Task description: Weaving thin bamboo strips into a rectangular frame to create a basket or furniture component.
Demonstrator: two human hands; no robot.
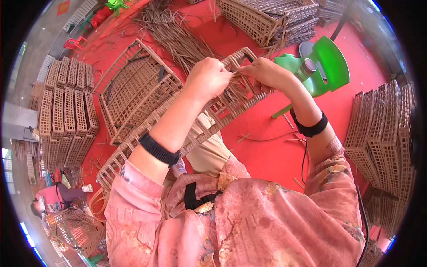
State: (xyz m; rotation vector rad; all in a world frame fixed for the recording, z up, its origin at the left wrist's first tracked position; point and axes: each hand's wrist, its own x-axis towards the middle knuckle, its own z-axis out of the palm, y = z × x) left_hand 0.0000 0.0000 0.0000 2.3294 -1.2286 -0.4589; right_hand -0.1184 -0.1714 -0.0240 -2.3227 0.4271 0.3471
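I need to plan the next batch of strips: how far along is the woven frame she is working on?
Most of the long woven frame on her lap already shows a finished lattice. The left hand and right hand pinch loose strips near its far end. That end section still looks unwoven; more cut strips lie on the red floor.

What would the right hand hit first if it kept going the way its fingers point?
The right hand points left along the woven rattan panel toward the left hand. Their fingertips nearly meet on the loose strands, so it would probably meet the left hand first; depth is unclear.
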